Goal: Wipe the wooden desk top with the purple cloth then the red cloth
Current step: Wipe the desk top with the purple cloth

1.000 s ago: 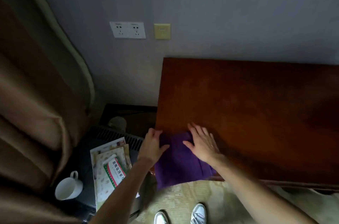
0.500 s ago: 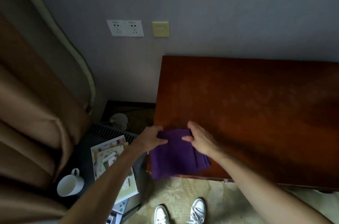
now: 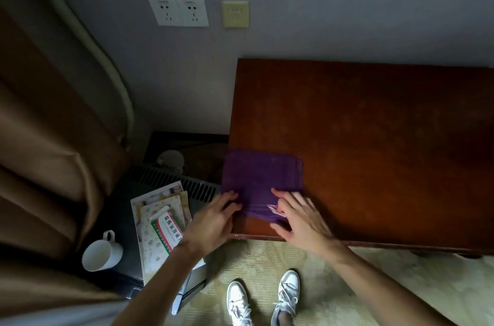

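Observation:
A folded purple cloth lies flat on the near left corner of the dark reddish wooden desk top. My left hand grips the cloth's near left edge at the desk corner. My right hand pinches the cloth's near right edge, where a small white tag shows between the fingers. The near edge of the cloth is bunched up between both hands. No red cloth is in view.
Left of the desk a low black unit holds a white mug, booklets and a green-and-white box. Brown curtains hang at the left. Wall sockets sit above. My white shoes stand on pale carpet.
The purple cloth has moved farther onto the desk and lies fully on it. Both hands have slid from on top of it back to its near edge.

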{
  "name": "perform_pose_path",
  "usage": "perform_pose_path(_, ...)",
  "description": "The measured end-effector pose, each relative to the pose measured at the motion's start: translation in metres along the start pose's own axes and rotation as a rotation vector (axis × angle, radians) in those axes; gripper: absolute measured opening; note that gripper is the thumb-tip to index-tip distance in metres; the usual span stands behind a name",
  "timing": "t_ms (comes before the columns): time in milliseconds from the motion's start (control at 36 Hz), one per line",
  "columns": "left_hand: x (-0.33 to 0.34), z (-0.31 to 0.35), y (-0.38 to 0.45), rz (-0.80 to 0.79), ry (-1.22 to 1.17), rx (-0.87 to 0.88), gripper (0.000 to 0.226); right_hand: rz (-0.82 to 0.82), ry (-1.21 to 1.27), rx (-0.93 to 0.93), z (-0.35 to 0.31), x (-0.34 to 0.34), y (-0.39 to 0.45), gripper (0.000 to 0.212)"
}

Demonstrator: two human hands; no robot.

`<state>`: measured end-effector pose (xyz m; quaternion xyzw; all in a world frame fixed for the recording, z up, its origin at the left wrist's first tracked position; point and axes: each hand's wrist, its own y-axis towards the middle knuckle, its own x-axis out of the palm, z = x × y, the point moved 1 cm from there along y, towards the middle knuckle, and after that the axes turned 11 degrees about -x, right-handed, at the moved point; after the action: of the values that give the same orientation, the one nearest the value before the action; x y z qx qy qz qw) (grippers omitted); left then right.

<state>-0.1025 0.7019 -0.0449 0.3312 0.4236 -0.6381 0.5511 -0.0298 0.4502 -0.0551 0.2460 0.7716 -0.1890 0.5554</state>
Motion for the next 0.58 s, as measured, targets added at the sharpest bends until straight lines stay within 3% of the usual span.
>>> perform_pose_path(56,-0.006,-0.003,-0.001,0.047,-0.067,0.012,0.035,0.069,0.009,0.013,-0.002,-0.006,0.004,0.051)
perform_pose_path(167,-0.021,-0.015,0.006,0.166,-0.177,-0.060,0.029,0.188,-0.052,-0.017,0.002,-0.019,0.051,0.051)
perform_pose_path(306,-0.016,-0.040,0.020,0.275,-0.330,-0.240,0.029,0.075,-0.049,0.083,-0.002,0.021,0.114,0.064)
perform_pose_path(417,-0.001,-0.055,0.024,0.271,-0.399,-0.277,0.026,0.081,-0.138,0.146,-0.022,0.046,0.108,0.070)
perform_pose_path(583,0.007,-0.058,0.028,0.357,-0.416,-0.303,0.017,0.031,-0.124,0.010,-0.061,0.059,0.054,0.073)
